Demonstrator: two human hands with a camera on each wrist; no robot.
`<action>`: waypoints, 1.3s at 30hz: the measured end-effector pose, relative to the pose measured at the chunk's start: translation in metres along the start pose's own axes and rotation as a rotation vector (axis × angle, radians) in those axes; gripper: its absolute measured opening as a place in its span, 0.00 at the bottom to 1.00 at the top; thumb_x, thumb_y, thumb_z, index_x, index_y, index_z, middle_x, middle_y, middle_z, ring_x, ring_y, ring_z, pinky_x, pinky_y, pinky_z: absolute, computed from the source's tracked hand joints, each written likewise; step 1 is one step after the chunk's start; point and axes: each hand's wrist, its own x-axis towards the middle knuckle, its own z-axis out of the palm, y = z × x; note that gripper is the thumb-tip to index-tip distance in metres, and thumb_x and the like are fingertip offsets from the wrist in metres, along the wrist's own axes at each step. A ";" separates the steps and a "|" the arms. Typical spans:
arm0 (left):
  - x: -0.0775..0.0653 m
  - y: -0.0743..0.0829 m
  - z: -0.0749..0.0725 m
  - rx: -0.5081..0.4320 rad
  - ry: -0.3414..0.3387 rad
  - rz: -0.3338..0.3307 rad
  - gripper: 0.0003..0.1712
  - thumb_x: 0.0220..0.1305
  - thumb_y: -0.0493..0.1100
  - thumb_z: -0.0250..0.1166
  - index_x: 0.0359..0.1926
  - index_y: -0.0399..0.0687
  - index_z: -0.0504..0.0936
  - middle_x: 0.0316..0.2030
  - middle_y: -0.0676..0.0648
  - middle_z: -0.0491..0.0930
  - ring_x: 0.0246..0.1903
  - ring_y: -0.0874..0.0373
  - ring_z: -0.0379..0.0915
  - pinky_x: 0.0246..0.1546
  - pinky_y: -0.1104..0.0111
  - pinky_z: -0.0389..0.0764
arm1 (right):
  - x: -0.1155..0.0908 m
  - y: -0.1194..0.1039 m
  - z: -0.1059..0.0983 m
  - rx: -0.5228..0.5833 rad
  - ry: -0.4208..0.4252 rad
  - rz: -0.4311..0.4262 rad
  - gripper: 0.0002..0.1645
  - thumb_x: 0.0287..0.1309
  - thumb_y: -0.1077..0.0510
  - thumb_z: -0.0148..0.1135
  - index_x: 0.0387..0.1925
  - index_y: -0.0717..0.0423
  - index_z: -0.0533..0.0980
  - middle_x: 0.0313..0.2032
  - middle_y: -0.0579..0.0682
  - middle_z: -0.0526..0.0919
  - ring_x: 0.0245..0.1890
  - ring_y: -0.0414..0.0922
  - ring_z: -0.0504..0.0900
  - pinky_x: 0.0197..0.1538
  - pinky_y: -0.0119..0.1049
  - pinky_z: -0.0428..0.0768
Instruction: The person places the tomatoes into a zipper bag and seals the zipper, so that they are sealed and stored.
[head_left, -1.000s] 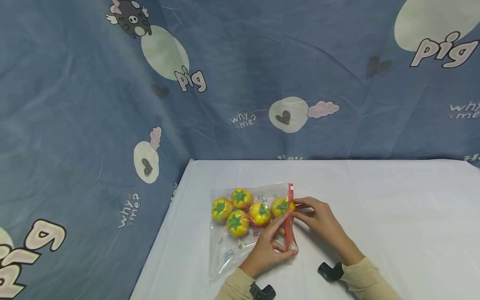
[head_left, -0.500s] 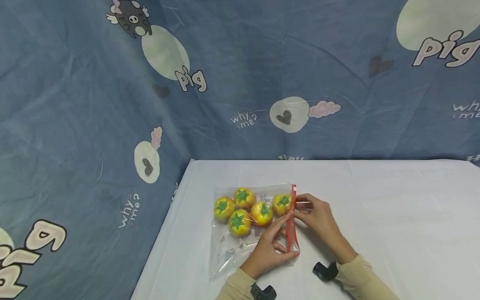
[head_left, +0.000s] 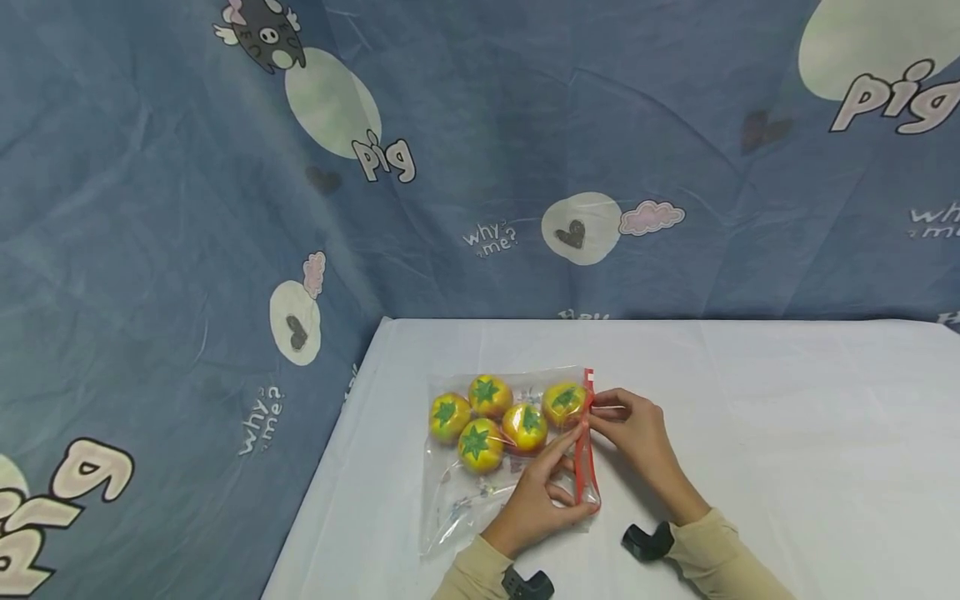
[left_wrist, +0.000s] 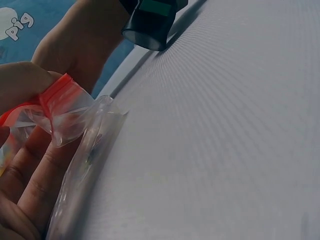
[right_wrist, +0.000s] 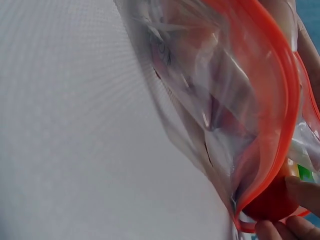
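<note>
A clear zip bag (head_left: 450, 508) with a red-edged mouth (head_left: 590, 475) lies on the white table, its mouth toward the right. Several yellow-orange tomatoes (head_left: 481, 444) with green star-shaped tops sit inside. My left hand (head_left: 531, 504) grips the bag near its mouth, thumb at the lower corner and a finger at the upper part of the red edge. At the mouth, my right hand (head_left: 637, 429) holds one more tomato (head_left: 562, 403), mostly inside the bag. In the right wrist view that tomato's red underside (right_wrist: 272, 202) shows between thumb and fingers, just within the red rim.
The white tabletop (head_left: 787, 450) stretches to the right of the hands. A blue printed cloth (head_left: 450, 167) hangs behind the table and along its left side. Black devices (head_left: 648, 542) are strapped at both wrists.
The tomato at the mouth has moved left, farther into the bag, with my right hand following at the edge. The bag has shifted slightly right. My left hand keeps its grip.
</note>
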 end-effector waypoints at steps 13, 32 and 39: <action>0.000 -0.001 -0.001 -0.013 0.002 0.008 0.58 0.55 0.34 0.78 0.80 0.67 0.58 0.77 0.54 0.61 0.51 0.66 0.77 0.38 0.68 0.92 | 0.003 0.007 0.003 -0.037 -0.081 -0.151 0.13 0.56 0.69 0.73 0.45 0.67 0.85 0.42 0.63 0.90 0.44 0.53 0.90 0.48 0.38 0.92; 0.000 0.000 0.000 0.006 0.006 0.000 0.58 0.55 0.35 0.79 0.80 0.69 0.59 0.75 0.55 0.64 0.52 0.63 0.77 0.39 0.69 0.92 | 0.002 0.011 0.003 -0.077 -0.212 -0.252 0.19 0.65 0.68 0.66 0.57 0.67 0.81 0.56 0.65 0.84 0.55 0.63 0.85 0.54 0.50 0.90; 0.000 0.000 0.001 0.020 0.011 -0.012 0.58 0.55 0.36 0.79 0.80 0.71 0.59 0.75 0.56 0.64 0.52 0.64 0.77 0.39 0.70 0.92 | 0.001 0.013 0.002 -0.072 -0.232 -0.245 0.18 0.67 0.68 0.64 0.57 0.66 0.81 0.58 0.65 0.84 0.58 0.64 0.83 0.58 0.54 0.87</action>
